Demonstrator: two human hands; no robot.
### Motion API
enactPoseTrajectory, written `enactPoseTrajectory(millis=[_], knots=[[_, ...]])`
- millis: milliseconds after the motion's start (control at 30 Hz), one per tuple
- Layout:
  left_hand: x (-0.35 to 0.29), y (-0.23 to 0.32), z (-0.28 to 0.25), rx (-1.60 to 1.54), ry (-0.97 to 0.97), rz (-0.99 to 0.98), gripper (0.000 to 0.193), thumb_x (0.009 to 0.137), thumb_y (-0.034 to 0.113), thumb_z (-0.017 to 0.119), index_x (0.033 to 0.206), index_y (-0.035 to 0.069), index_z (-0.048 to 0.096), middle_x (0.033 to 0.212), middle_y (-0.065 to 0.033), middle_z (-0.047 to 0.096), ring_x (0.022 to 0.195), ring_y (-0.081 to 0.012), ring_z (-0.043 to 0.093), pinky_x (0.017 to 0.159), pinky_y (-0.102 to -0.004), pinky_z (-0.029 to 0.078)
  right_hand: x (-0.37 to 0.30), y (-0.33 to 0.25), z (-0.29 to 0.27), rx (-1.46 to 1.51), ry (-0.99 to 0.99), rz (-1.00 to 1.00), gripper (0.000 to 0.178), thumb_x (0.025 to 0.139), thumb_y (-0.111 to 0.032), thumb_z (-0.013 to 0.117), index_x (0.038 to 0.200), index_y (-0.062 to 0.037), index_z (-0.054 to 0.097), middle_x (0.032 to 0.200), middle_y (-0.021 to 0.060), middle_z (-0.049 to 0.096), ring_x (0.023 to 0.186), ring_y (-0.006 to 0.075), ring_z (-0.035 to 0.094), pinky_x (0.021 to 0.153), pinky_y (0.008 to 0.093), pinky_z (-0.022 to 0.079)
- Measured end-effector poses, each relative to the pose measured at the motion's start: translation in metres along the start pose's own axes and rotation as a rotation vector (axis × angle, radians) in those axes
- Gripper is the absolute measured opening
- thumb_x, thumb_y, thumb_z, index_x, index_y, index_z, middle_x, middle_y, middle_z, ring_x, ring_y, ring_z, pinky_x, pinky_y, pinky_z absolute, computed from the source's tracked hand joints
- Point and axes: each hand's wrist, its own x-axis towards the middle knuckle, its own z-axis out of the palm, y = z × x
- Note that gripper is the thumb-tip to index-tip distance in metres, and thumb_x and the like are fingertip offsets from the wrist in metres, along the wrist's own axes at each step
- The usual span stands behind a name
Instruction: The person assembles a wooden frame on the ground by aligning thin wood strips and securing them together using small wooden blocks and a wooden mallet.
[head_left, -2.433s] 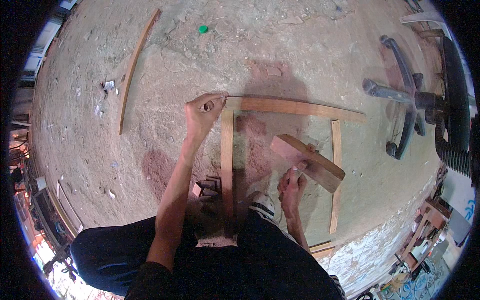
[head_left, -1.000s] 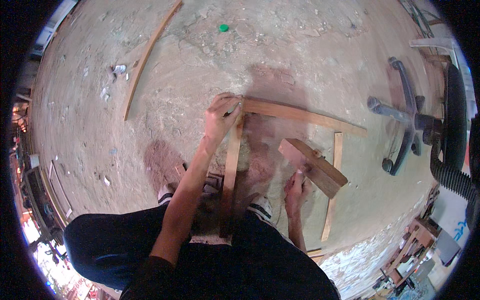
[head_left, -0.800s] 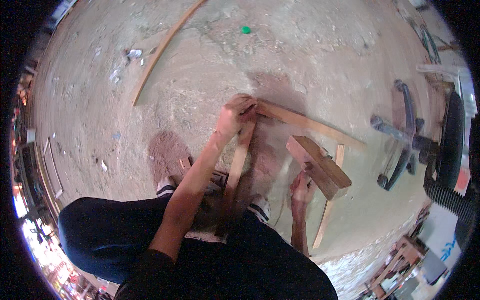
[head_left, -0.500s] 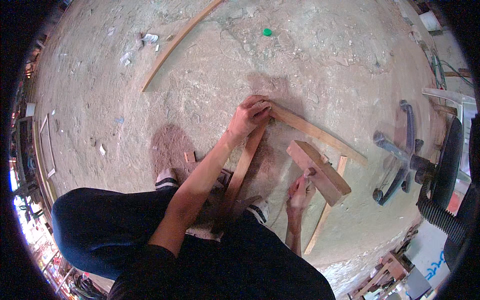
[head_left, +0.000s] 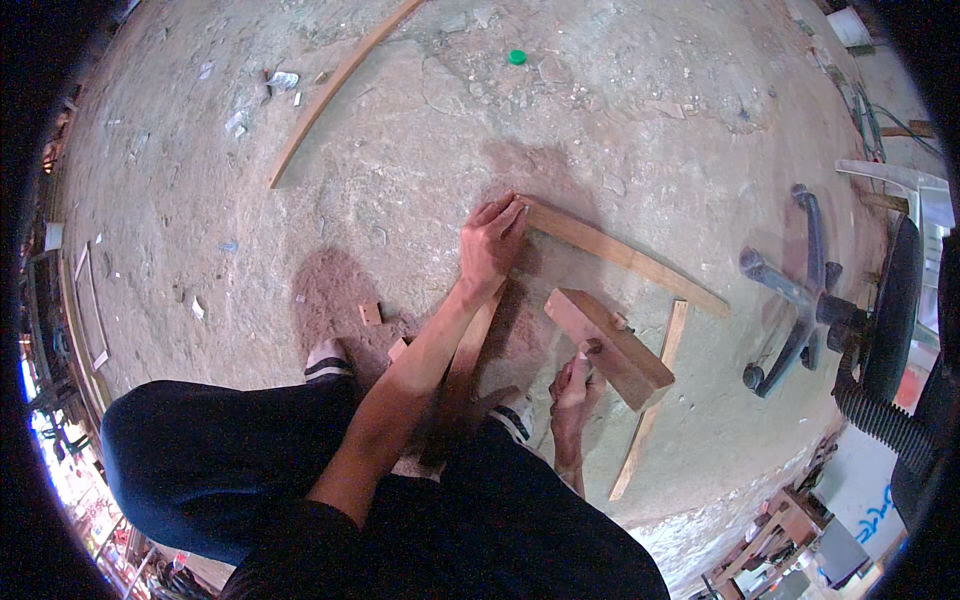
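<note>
My left hand [head_left: 492,245] is closed round the corner where two wooden strips meet. One strip [head_left: 625,257] runs off to the right from that corner; the other strip [head_left: 478,335] comes back toward my feet, partly covered by my left forearm. In my right hand [head_left: 574,392] is the handle of a wooden mallet. The blocky mallet head [head_left: 612,350] is held up to the right of the near-running strip, apart from the corner. A third strip [head_left: 648,410] lies beyond the mallet, its far end close to the first strip.
Small wood blocks [head_left: 371,314] lie near my left foot. Another long strip [head_left: 335,90] rests on the floor at the far left. A green cap [head_left: 517,57] sits farther off. To the right stands a chair base [head_left: 805,295] with a corrugated hose [head_left: 885,425] nearby.
The mallet and my right hand have shifted a little to the left. My left hand has turned slightly at the corner, still gripping it. The whole view has shifted slightly.
</note>
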Motion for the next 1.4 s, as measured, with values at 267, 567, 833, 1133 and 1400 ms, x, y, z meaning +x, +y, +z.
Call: enactPoseTrajectory(millis=[267, 567, 833, 1133, 1400], knots=[[0.003, -0.007, 0.005, -0.088, -0.004, -0.011, 0.024, 0.082, 0.004, 0.077, 0.105, -0.001, 0.075, 0.117, -0.0221, 0.073, 0.099, -0.0370, 0.072, 0.085, -0.0413, 0.059, 0.001, 0.010, -0.007, 0.031, -0.070, -0.009, 0.028, 0.107, -0.025, 0.052, 0.083, -0.0144, 0.043, 0.061, -0.0061, 0.037, 0.046, 0.0049, 0.031, 0.040, 0.0246, 0.021], [0.009, -0.006, 0.005, -0.143, -0.014, -0.087, 0.022, 0.083, 0.004, 0.077, 0.105, 0.001, 0.077, 0.114, -0.0202, 0.074, 0.098, -0.0351, 0.072, 0.084, -0.0404, 0.059, 0.002, 0.013, -0.007, -0.003, -0.077, -0.024, 0.035, 0.107, -0.025, 0.051, 0.076, -0.0156, 0.040, 0.058, -0.0073, 0.033, 0.045, 0.0046, 0.027, 0.041, 0.0252, 0.019], [0.019, -0.020, -0.002, -0.150, -0.156, -0.112, 0.021, 0.085, 0.007, 0.077, 0.105, 0.004, 0.078, 0.112, -0.0190, 0.074, 0.097, -0.0347, 0.072, 0.085, -0.0396, 0.059, -0.001, 0.004, -0.004, 0.027, -0.016, 0.017, 0.038, 0.108, -0.027, 0.051, 0.073, -0.0163, 0.040, 0.058, -0.0083, 0.031, 0.046, 0.0044, 0.026, 0.042, 0.0250, 0.018], [0.038, -0.020, -0.013, -0.171, -0.349, -0.095, 0.023, 0.086, 0.010, 0.077, 0.108, 0.002, 0.077, 0.114, -0.0198, 0.073, 0.099, -0.0353, 0.072, 0.088, -0.0382, 0.058, 0.000, 0.004, -0.009, 0.024, -0.018, 0.019, 0.039, 0.108, -0.027, 0.052, 0.072, -0.0160, 0.040, 0.059, -0.0082, 0.032, 0.047, 0.0044, 0.028, 0.043, 0.0250, 0.019], [0.022, -0.023, -0.006, -0.111, -0.163, -0.062, 0.021, 0.085, 0.010, 0.078, 0.106, 0.006, 0.078, 0.118, -0.0192, 0.070, 0.098, -0.0338, 0.072, 0.086, -0.0396, 0.059, 0.005, 0.016, -0.011, -0.055, 0.024, 0.006, 0.032, 0.105, -0.031, 0.057, 0.079, -0.0143, 0.048, 0.063, -0.0064, 0.040, 0.051, 0.0057, 0.035, 0.046, 0.0255, 0.026]])
